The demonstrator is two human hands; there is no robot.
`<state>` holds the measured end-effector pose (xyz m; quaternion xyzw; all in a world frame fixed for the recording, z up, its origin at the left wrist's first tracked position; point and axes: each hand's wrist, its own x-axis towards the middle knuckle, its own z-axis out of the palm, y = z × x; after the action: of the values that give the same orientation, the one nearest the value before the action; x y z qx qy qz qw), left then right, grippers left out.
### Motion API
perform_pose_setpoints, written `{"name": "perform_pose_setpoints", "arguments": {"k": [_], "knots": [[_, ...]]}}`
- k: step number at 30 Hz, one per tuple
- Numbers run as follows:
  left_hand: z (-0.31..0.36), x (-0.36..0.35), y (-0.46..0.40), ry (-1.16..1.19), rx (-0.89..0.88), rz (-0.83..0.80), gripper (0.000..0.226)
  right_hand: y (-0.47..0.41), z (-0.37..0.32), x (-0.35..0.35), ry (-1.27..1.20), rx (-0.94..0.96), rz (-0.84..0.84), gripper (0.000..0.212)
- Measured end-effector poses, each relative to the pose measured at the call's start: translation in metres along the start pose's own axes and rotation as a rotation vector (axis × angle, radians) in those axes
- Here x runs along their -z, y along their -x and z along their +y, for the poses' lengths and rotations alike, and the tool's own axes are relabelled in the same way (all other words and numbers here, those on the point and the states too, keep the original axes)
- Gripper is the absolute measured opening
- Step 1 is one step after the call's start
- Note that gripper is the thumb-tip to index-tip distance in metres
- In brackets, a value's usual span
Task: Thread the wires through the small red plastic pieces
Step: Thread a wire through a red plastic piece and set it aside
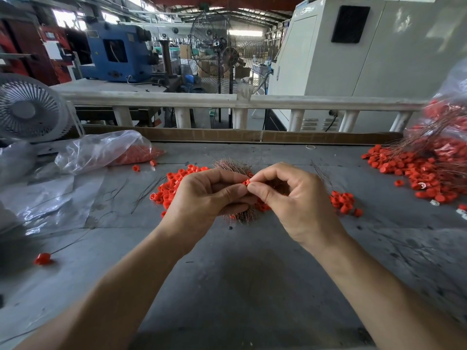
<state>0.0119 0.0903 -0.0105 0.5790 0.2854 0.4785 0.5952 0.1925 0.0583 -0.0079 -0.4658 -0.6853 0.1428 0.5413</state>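
A wide grey surface fills the near half of the view, with a workshop of machines and standing fans beyond a pale railing. No brand, label or writing can be read anywhere.

At the far right, a clear bag spills a big heap of finished pieces, red caps with thin wires trailing from them, probably set aside there as the done pile. At the far left, a second clear bag lies on its side holding more red pieces, likely the unused stock. A small white fan stands behind it.

In the middle, a loose pile of red plastic pieces lies within easy reach, just beside a bundle of copper-coloured wires that runs under the hands. A smaller cluster of red pieces sits to the right.

The left hand and the right hand meet above the bundle, raised off the surface, seemingly to bring the work close for a fine job. Fingers of both hands are curled and pinch one small red piece between their tips. A wire at the piece is too thin to make out, so whether it is through yet cannot be told.

Near left, a lone red piece on a wire lies apart.
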Motion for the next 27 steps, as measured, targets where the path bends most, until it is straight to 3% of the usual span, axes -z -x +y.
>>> {"name": "perform_pose_setpoints", "arguments": {"k": [17, 27], "knots": [[0.000, 0.000, 0.000, 0.006, -0.017, 0.002, 0.016, 0.000, -0.003, 0.001, 0.098, 0.090, 0.000, 0.008], [-0.002, -0.001, -0.001, -0.045, -0.033, 0.051, 0.025, -0.001, -0.009, -0.003, 0.176, 0.128, 0.025, 0.008]]}}
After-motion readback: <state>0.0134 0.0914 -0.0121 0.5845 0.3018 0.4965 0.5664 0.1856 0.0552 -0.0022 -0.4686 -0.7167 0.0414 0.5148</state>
